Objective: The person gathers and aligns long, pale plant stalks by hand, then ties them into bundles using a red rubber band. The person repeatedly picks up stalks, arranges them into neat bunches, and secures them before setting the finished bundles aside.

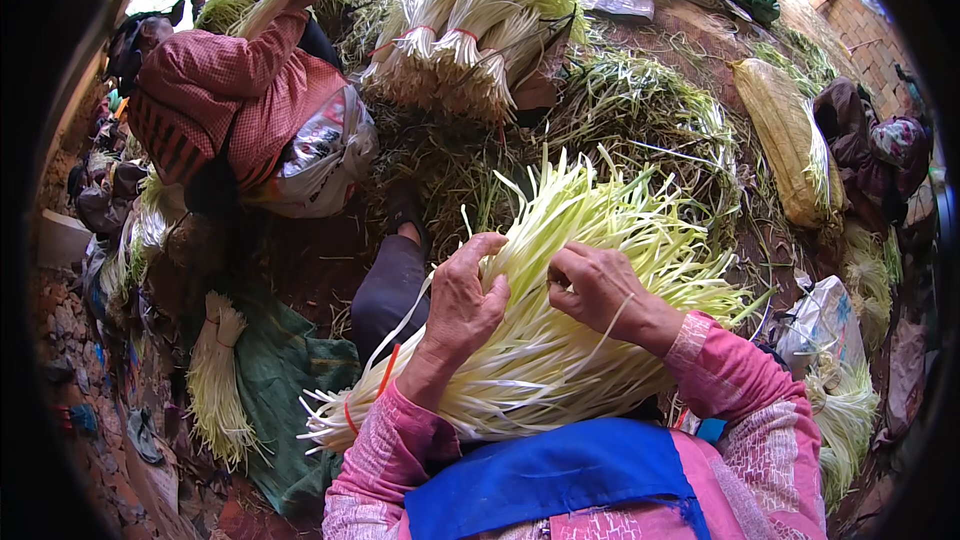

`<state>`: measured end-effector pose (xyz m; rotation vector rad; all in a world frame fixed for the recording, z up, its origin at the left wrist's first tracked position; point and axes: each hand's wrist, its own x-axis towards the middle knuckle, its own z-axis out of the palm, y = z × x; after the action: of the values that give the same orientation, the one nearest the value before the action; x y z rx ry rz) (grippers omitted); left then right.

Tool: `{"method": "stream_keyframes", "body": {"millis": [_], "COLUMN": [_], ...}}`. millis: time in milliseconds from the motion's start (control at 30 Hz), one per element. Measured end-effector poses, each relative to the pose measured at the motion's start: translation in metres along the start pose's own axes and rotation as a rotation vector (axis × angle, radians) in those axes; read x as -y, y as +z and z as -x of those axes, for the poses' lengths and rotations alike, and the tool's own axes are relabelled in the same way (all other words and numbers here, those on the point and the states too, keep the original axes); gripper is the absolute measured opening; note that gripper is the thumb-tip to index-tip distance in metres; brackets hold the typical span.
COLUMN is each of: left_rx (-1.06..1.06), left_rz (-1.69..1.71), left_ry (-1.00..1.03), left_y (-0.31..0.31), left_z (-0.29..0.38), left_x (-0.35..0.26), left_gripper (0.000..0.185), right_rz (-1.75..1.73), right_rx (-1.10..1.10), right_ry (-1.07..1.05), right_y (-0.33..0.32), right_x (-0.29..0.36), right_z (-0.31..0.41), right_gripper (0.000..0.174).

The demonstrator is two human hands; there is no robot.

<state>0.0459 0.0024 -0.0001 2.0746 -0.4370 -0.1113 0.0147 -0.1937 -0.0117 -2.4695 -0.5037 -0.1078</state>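
Note:
A large bundle of pale yellow-green leafy stalks point(555, 345), possibly blanched chives, lies across my lap over a blue apron point(547, 480). A red band point(349, 417) circles its white end at the lower left. My left hand point(469, 296) is above the bundle's left part, fingers apart, thumb out; no stalk is plainly gripped. My right hand point(596, 281) is curled over the middle of the bundle, with a thin pale stalk lying across its wrist. Whether its fingertips pinch anything is unclear.
Several tied bundles point(457, 52) stand ahead, beside a heap of loose leaves point(645, 105). A co-worker in a checked red shirt point(225, 82) sits at the upper left. A small bundle point(217, 382) lies on green sacking point(292, 382). A long tan sack point(787, 142) is at the right.

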Motion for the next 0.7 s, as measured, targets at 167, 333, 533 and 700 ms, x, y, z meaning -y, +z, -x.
{"method": "stream_keyframes", "body": {"millis": [167,333,533,700], "left_rx": [0.003,0.061,0.167,0.174], "left_rz": [-0.019,-0.066,-0.225,-0.068], "left_ry": [0.002,0.001,0.120,0.094], "left_y": [0.000,0.001,0.011,0.011], "left_z": [0.001,0.000,0.004,-0.001], "left_x": [0.000,-0.001,0.018,0.027], "left_gripper": [0.034,0.038,0.050,0.046], "right_rz": [-0.081,0.024,0.089,0.150], "right_rx": [-0.098,-0.063,0.042,0.075], "right_ry": [0.019,-0.060,-0.084,-0.059], "right_y": [-0.019,-0.007,0.006,0.009], "right_x": [-0.007,-0.001,-0.007,-0.004], "right_z": [0.001,0.000,0.003,0.003], "right_gripper": [0.008,0.010,0.017,0.012]}}
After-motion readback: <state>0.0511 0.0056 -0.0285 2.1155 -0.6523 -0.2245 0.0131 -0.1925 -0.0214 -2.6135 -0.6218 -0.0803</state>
